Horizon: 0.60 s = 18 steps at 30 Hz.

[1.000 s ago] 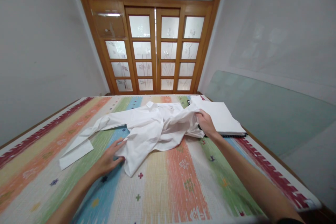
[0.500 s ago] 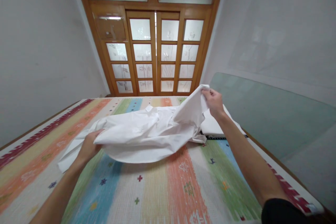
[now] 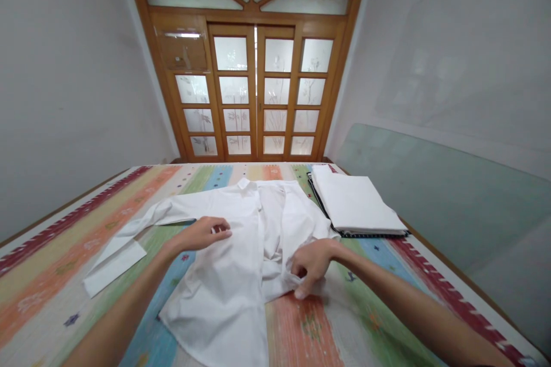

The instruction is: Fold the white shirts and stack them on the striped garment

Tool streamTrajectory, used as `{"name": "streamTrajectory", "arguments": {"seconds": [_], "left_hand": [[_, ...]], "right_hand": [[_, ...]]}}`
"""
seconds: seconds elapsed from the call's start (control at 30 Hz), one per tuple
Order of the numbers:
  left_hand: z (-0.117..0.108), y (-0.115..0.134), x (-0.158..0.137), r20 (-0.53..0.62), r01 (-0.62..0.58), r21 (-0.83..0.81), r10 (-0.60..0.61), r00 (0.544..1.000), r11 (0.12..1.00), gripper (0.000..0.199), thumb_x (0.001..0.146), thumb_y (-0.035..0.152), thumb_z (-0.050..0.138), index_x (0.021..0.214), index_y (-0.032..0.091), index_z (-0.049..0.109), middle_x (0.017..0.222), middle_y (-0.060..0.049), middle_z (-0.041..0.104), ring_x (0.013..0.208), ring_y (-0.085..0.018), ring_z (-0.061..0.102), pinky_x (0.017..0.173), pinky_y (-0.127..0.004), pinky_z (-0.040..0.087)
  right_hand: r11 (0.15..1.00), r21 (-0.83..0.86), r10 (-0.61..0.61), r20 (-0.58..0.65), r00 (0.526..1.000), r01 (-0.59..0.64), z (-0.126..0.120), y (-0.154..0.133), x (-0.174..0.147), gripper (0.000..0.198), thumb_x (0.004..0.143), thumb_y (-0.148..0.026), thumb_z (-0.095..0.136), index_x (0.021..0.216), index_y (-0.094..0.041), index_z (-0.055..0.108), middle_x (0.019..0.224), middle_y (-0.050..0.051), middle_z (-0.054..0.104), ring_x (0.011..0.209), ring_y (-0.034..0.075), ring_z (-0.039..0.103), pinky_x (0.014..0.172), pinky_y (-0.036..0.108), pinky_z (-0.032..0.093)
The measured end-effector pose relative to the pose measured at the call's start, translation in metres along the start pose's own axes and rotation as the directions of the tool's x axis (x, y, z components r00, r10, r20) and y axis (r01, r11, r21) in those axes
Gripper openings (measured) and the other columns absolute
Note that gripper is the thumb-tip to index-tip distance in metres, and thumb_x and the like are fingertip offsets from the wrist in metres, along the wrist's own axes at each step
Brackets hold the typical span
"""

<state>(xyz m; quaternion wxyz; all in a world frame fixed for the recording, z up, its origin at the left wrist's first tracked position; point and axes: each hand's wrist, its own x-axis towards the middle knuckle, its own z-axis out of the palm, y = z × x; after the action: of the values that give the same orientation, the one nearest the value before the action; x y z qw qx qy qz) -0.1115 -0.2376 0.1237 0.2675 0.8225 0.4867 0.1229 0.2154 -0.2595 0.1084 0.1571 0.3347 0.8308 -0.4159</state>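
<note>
A white long-sleeved shirt (image 3: 230, 275) lies spread on the striped cloth, with its collar towards the doors and its left-hand sleeve stretched out to the side. Its right half is creased and folded over itself. My left hand (image 3: 209, 233) hovers just over the left front panel, fingers loosely curled and the thumb apart, with nothing plainly held. Down by the lower right part of the shirt, my right hand (image 3: 315, 262) has its fingers closed on the bunched white fabric. Fabric and fingers partly hide the right-hand sleeve.
Striped, patterned cloth (image 3: 327, 332) covers the surface beneath. A stack of folded white cloth (image 3: 359, 203) with a dark patterned edge lies at the right. Beyond it leans a pale green panel (image 3: 430, 183) along the wall. Wooden glazed doors (image 3: 253, 92) stand at the far end.
The lifted shirt has come down and now lies spread out. My right hand has moved down and nearer; my left hand has moved right, off the shirt's edge. The folded stack is uncovered.
</note>
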Motion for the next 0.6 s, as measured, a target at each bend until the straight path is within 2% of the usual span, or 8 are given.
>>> {"name": "streamTrajectory", "arguments": {"seconds": [0.07,0.17,0.23,0.3,0.43,0.5,0.53,0.6], "left_hand": [[0.005,-0.007,0.034,-0.102,-0.006,-0.004,0.005,0.995,1.0,0.04,0.082,0.053,0.05,0.096,0.021,0.069,0.096,-0.006,0.073,0.089,-0.022,0.066,0.079,-0.03,0.052],[0.015,-0.019,0.087,-0.207,-0.012,0.069,0.026,0.978,0.998,0.038,0.083,0.044,0.052,0.106,0.017,0.066,0.112,-0.011,0.07,0.103,-0.025,0.065,0.09,-0.034,0.05],[0.022,-0.026,0.119,-0.261,0.03,0.161,0.013,0.965,0.987,0.04,0.085,0.037,0.051,0.116,0.014,0.063,0.124,-0.014,0.066,0.115,-0.027,0.06,0.1,-0.036,0.044],[0.027,-0.031,0.148,-0.287,0.094,0.226,-0.027,0.958,0.97,0.045,0.086,0.033,0.051,0.126,0.012,0.056,0.133,-0.017,0.059,0.124,-0.028,0.055,0.106,-0.037,0.038],[0.04,-0.044,0.189,-0.23,0.176,0.288,-0.11,0.967,0.941,0.061,0.088,0.032,0.05,0.143,0.01,0.037,0.145,-0.02,0.047,0.132,-0.029,0.047,0.108,-0.037,0.035],[0.047,-0.052,0.203,-0.188,0.183,0.295,-0.131,0.973,0.938,0.066,0.089,0.034,0.048,0.147,0.01,0.029,0.148,-0.02,0.042,0.135,-0.028,0.044,0.109,-0.036,0.033],[0.051,-0.057,0.208,-0.17,0.179,0.295,-0.133,0.976,0.939,0.067,0.09,0.035,0.046,0.148,0.01,0.026,0.149,-0.02,0.04,0.136,-0.028,0.042,0.11,-0.036,0.032],[0.058,-0.064,0.218,-0.142,0.178,0.3,-0.14,0.98,0.937,0.067,0.091,0.038,0.042,0.149,0.009,0.024,0.152,-0.022,0.036,0.14,-0.028,0.036,0.112,-0.038,0.029]], "right_hand": [[0.994,0.1,-0.057,0.05,0.997,0.052,-0.011,0.003,-0.009,0.048,0.067,-0.064,0.068,0.057,-0.018,0.061,0.049,-0.006,0.056,0.047,0.008,0.05,0.049,0.019,0.037],[0.976,0.214,0.012,-0.193,0.981,0.03,-0.033,0.015,-0.02,0.059,0.082,-0.07,0.048,0.059,-0.017,0.059,0.052,0.0,0.06,0.047,0.011,0.055,0.05,0.022,0.042],[0.983,0.184,0.098,-0.451,0.887,-0.015,-0.047,0.029,-0.02,0.06,0.088,-0.066,0.041,0.058,-0.017,0.057,0.053,0.002,0.06,0.045,0.012,0.055,0.049,0.023,0.041],[0.987,0.122,0.157,-0.665,0.73,-0.102,-0.061,0.047,-0.014,0.051,0.091,-0.056,0.043,0.064,-0.016,0.059,0.061,0.004,0.065,0.05,0.013,0.058,0.051,0.024,0.042],[0.933,0.065,0.228,-0.867,0.443,-0.353,-0.088,0.088,0.011,0.021,0.087,-0.033,0.056,0.092,-0.014,0.064,0.095,0.011,0.071,0.086,0.02,0.066,0.075,0.028,0.047],[0.899,0.108,0.282,-0.885,0.372,-0.425,-0.102,0.106,0.026,0.029,0.084,-0.028,0.06,0.109,-0.012,0.061,0.11,0.015,0.068,0.102,0.024,0.064,0.086,0.03,0.045],[0.887,0.144,0.322,-0.874,0.364,-0.438,-0.109,0.113,0.034,0.037,0.084,-0.028,0.061,0.116,-0.011,0.059,0.116,0.017,0.066,0.107,0.025,0.063,0.089,0.031,0.045],[0.877,0.226,0.402,-0.827,0.392,-0.424,-0.122,0.126,0.048,0.048,0.083,-0.03,0.063,0.125,-0.009,0.054,0.123,0.02,0.063,0.113,0.027,0.061,0.092,0.032,0.044]]}}
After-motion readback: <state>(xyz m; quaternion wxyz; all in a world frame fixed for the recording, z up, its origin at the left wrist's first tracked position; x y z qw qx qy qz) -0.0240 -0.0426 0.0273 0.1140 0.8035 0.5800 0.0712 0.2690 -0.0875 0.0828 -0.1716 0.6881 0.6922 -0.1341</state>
